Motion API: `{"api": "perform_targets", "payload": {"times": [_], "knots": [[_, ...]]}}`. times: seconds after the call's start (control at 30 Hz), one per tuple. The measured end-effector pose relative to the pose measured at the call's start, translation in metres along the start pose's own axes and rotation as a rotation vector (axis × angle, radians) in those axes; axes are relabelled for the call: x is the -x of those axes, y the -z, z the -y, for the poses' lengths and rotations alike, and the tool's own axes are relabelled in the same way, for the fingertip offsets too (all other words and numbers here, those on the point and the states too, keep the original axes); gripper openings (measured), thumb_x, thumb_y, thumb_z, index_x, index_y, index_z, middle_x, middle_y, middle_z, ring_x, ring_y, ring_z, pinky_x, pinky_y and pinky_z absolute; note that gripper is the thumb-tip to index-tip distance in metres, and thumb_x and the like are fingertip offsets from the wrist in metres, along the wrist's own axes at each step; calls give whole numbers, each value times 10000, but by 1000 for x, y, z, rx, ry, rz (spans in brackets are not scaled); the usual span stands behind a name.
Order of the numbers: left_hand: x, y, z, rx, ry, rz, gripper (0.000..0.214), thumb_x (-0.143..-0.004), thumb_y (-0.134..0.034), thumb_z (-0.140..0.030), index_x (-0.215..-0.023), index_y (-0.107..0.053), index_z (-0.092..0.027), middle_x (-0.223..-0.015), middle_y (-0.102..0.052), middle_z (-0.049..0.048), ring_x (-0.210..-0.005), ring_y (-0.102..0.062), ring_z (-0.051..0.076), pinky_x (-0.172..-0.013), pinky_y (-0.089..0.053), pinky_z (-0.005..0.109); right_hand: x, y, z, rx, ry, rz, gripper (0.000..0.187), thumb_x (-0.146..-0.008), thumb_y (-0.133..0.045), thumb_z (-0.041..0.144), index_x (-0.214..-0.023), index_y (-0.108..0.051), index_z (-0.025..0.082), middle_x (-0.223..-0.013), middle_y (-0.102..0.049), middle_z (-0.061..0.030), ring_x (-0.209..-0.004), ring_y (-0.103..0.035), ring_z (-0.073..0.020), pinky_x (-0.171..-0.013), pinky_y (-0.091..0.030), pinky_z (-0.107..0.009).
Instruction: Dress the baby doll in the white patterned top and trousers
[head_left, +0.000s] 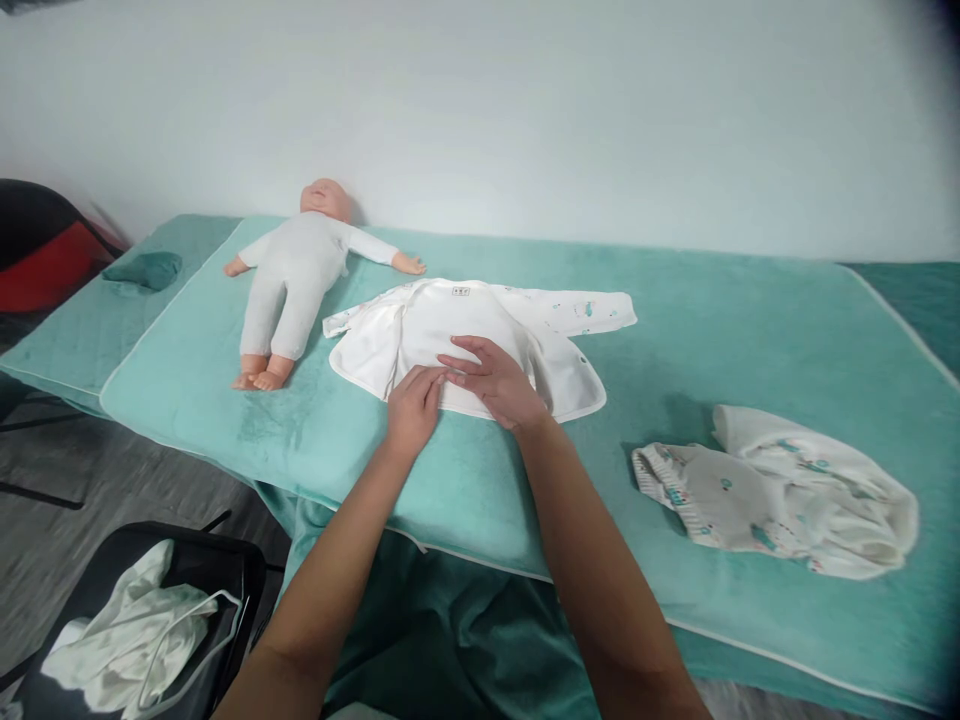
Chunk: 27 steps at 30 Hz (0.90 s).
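A white baby shirt [465, 320] lies spread on the green padded mat, its front flaps opened out and its printed sleeves reaching to both sides. Over its lower edge is my left hand [415, 408], fingers bent and pressed together; whatever is in them, if anything, is hidden. My right hand [496, 382] hovers over or rests on the shirt's lower middle, its fingers spread and its thumb close to the left fingertips. To the left, a baby doll [296, 265] in a white bodysuit lies on its back, one hand near the shirt's collar.
Crumpled printed baby pants [780, 495] lie on the mat [697, 330] at the right. A black chair [244, 570] at the lower left carries pale cloth [142, 630] and a white hanger [187, 690]. A wall [525, 120] stands behind the bed.
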<state>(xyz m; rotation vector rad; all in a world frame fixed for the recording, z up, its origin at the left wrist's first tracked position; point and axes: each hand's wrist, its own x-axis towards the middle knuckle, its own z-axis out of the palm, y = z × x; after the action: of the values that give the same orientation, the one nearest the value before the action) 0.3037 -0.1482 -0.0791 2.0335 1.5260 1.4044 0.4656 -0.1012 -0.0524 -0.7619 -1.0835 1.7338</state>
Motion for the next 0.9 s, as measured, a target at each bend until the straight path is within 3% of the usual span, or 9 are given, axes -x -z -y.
{"api": "perform_targets", "payload": {"times": [0.37, 0.9], "knots": [[1, 0, 2, -27, -21, -9, 283, -1032, -437, -200, -1101, -711, -208, -1018, -733, 77, -959, -680, 186, -866, -541, 321, 1, 0, 0, -11, 2, 20, 567, -592, -976, 324, -1079, -686, 317, -1469, -551, -22, -1354, -601, -352, -1160, -488, -565], [7, 2, -1, 24, -32, -4, 275, -1057, -464, -291, -1073, -723, -197, -978, -751, 69, -936, -691, 176, -852, -543, 317, 8, 0, 0, 35, 9, 55, 500, -693, -928, 303, -1135, -695, 326, -1464, -568, -22, -1323, -625, -317, -1151, -491, -545]]}}
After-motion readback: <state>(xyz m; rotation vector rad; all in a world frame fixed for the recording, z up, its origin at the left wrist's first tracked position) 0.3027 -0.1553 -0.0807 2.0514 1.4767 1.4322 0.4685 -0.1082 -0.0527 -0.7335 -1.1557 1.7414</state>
